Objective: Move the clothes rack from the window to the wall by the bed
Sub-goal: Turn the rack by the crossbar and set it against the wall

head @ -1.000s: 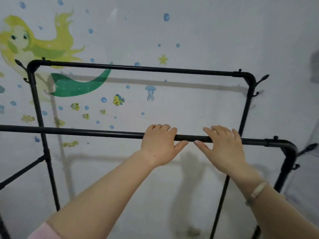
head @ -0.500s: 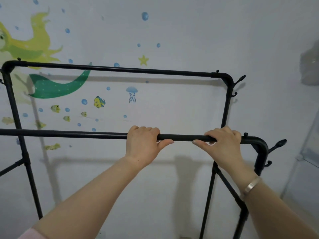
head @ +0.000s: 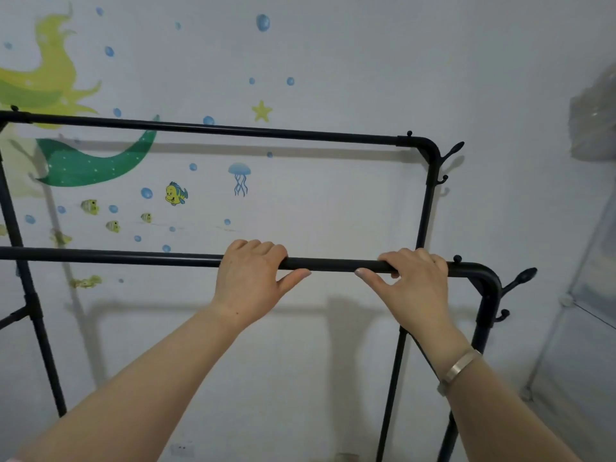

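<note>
The clothes rack [head: 233,130] is a bare black metal frame with two parallel top rails and side hooks, standing close to a white wall. My left hand [head: 250,281] curls over the near rail [head: 333,264] at its middle, thumb under the bar. My right hand [head: 413,285] grips the same rail further right, just short of the rounded corner [head: 485,278]. A metal bangle sits on my right wrist. The far rail runs higher up and nearer the wall. The rack's feet are out of view.
The wall [head: 333,201] carries mermaid, fish and bubble stickers and a power socket [head: 181,450] low down. A pale translucent panel cabinet [head: 586,328] stands at the right, near the rack's corner hooks [head: 520,278]. A crumpled plastic bag [head: 593,121] hangs at upper right.
The wall stickers have slid left in view and the rack's right end has come further into frame. My hands stay on the near rail, fingers now wrapped tighter than a second ago.
</note>
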`<action>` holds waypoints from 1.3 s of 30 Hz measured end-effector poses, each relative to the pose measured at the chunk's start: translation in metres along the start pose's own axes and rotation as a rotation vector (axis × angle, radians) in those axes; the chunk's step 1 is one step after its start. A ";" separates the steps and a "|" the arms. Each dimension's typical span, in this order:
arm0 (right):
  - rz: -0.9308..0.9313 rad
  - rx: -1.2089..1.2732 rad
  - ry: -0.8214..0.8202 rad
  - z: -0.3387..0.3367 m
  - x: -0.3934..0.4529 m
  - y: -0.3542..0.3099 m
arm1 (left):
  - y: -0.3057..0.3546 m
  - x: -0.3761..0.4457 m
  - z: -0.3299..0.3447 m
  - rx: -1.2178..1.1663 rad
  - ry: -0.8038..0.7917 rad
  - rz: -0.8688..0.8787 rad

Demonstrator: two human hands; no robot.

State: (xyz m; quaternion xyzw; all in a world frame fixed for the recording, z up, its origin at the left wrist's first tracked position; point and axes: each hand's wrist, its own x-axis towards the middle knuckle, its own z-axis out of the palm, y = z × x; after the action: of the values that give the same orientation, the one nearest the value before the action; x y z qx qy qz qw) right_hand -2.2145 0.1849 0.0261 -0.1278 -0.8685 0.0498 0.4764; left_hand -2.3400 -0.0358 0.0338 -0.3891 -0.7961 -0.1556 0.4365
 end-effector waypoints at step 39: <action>0.120 0.049 -0.188 -0.022 -0.005 -0.025 | -0.087 -0.042 -0.045 -0.014 -0.125 -0.247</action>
State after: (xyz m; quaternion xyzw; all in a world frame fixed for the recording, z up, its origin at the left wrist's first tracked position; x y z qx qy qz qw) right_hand -2.1979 0.1585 0.0390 -0.1628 -0.8986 0.1113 0.3920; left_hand -2.3673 -0.1390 0.0331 -0.3002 -0.8625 -0.1893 0.3607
